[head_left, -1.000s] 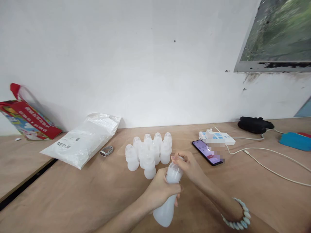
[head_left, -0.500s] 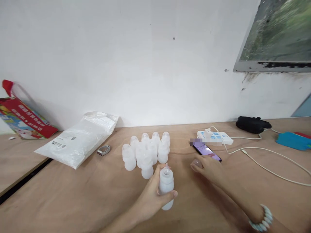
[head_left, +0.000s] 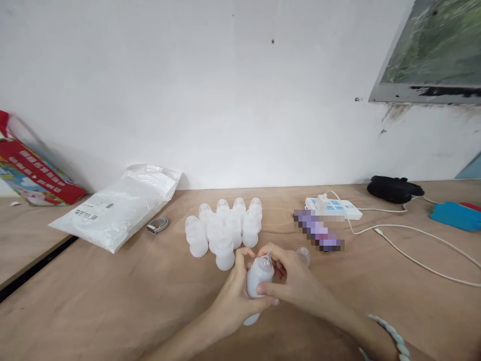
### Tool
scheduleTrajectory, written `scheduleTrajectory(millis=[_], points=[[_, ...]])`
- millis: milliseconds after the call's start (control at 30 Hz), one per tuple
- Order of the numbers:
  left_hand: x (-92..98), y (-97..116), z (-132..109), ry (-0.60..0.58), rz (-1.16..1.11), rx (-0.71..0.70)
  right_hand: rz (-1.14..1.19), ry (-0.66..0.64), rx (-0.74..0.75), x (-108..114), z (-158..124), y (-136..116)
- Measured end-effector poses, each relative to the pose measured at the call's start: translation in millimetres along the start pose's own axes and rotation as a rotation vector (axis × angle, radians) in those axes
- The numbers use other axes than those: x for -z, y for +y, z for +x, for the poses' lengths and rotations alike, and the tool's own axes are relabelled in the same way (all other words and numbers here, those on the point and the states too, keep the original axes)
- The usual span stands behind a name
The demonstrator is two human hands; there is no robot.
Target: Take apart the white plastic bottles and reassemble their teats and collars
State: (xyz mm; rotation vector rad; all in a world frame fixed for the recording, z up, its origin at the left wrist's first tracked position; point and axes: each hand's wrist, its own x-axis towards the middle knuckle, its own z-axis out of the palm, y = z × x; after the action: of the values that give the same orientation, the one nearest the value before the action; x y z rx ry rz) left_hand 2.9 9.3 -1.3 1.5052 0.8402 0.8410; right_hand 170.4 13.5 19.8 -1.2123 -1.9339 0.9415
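My left hand (head_left: 233, 296) is wrapped round the body of a white baby bottle (head_left: 259, 276), which tilts slightly above the table. At the bottle's upper part, my right hand (head_left: 293, 276) grips the collar between thumb and fingers. A clear teat (head_left: 267, 256) points up from the top, partly behind the fingers. Beyond the right hand lies a clear dome cap (head_left: 303, 255), partly hidden by that hand. Several more white bottles with clear domed caps (head_left: 224, 250) stand upright in a cluster, just past my left hand.
A white plastic bag (head_left: 120, 205) and a coiled grey cable or strap (head_left: 158, 225) lie left of the bottles. To the right are a phone (head_left: 317, 231), a power strip (head_left: 334, 208) with a white cable, a black case (head_left: 394, 189) and a blue object (head_left: 456, 215).
My right hand has let go of the clear cap on the table, moved left and taken hold of the bottle's upper part. The left hand still holds the bottle, now more tilted.
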Motion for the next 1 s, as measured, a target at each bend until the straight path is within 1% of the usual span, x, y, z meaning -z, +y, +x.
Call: scheduleTrajectory(millis=[67, 100, 167, 233, 333, 367, 400, 433, 467, 533, 567, 633, 700, 733, 767, 800, 833, 900, 933, 1000], points=[[-0.1, -1.2, 1.7, 0.058, 0.036, 0.028, -0.017, 0.054, -0.058, -7.5, 4.8, -3.5], [0.3, -1.5, 2.6, 0.059, 0.044, 0.041, -0.024, 0.082, -0.065, -9.7, 6.5, -4.2], [1.6, -1.1, 3.9, -0.001, 0.019, 0.067, -0.001, 0.096, -0.046, -11.3, 8.3, -5.0], [3.9, -0.3, 3.5, -0.123, -0.037, 0.104, 0.090, 0.038, 0.004, -8.4, 8.1, -6.6], [7.6, -2.0, 0.2, -0.411, -0.250, 0.220, 0.245, -0.163, 0.149, 3.9, 6.4, -12.3], [8.6, -3.2, -0.8, -0.486, -0.330, 0.248, 0.264, -0.235, 0.193, 9.3, 6.0, -14.4], [9.4, -4.2, -1.3, -0.506, -0.379, 0.258, 0.260, -0.294, 0.228, 14.6, 5.8, -15.9], [10.1, -4.8, -1.2, -0.466, -0.383, 0.248, 0.241, -0.329, 0.250, 19.5, 6.0, -16.3], [10.5, -4.6, -0.6, -0.379, -0.339, 0.222, 0.220, -0.337, 0.257, 23.3, 6.8, -15.2], [11.0, -2.2, 1.9, -0.197, -0.203, 0.164, 0.202, -0.288, 0.225, 27.5, 10.3, -7.1], [11.1, -0.4, 3.2, -0.156, -0.156, 0.145, 0.202, -0.244, 0.195, 28.1, 13.1, -0.1], [11.4, 3.2, 4.7, -0.145, -0.115, 0.120, 0.206, -0.123, 0.100, 28.8, 20.3, 17.4], [11.6, 5.1, 4.8, -0.155, -0.088, 0.098, 0.197, 0.047, -0.012, 30.9, 26.7, 34.2], [11.4, 5.2, 4.8, -0.149, -0.063, 0.092, 0.181, 0.145, -0.063, 32.6, 28.3, 39.8], [10.9, 4.9, 5.0, -0.133, -0.036, 0.096, 0.175, 0.197, -0.077, 34.3, 28.3, 42.5], [10.1, 4.4, 5.6, -0.108, -0.014, 0.106, 0.173, 0.205, -0.059, 35.4, 26.6, 41.9], [8.8, 3.9, 6.8, -0.077, -0.003, 0.116, 0.176, 0.166, -0.012, 35.5, 23.3, 38.2], [5.3, 3.1, 10.4, -0.014, -0.004, 0.114, 0.177, 0.038, 0.065, 31.8, 13.8, 23.5], [3.4, 3.0, 12.5, -0.003, -0.018, 0.097, 0.172, -0.002, 0.058, 28.0, 8.9, 14.3], [0.2, 3.2, 16.1, -0.030, -0.067, 0.048, 0.149, -0.026, -0.019, 18.1, 0.9, -2.8]])
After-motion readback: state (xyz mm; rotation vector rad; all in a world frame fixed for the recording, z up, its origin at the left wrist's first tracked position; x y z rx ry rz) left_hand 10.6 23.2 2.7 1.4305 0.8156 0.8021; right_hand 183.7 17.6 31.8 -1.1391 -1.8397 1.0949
